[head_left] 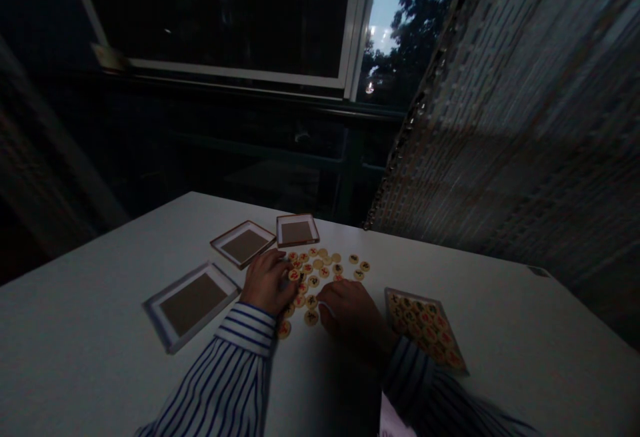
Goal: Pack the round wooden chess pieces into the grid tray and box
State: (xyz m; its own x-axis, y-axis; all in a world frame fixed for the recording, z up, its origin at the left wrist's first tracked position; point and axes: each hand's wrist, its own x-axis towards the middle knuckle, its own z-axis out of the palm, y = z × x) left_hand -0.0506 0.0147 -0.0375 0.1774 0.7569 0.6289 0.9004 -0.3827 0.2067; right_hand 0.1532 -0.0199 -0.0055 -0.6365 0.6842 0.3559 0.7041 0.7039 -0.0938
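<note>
Watch the loose marked discs [313, 282], spread across the middle of the table [505, 317] and overlapping in places: easy, probably, to scatter by sweeping too fast. See the left hand [267, 282] cupped along their left side, fingers bent, with one disc right by the fingertips; impossible to tell whether pinched or merely lying there. See the right hand [350, 310] low at the near right side, fingers curled in and shadowed; impossible to tell, too, whether gripping anything. Beware of tipping or flipping discs by pressing on overlapped edges. Mind the right sleeve [407, 370], crossing in front of the filled tray [414, 295]: could well knock it askew and jolt the packed discs by swinging outward. Mind likewise the near shallow box [195, 302], middle box [245, 244] and far box [297, 232], liable to slide if bumped by the left hand. Expect misread markings, given such dim light.
</note>
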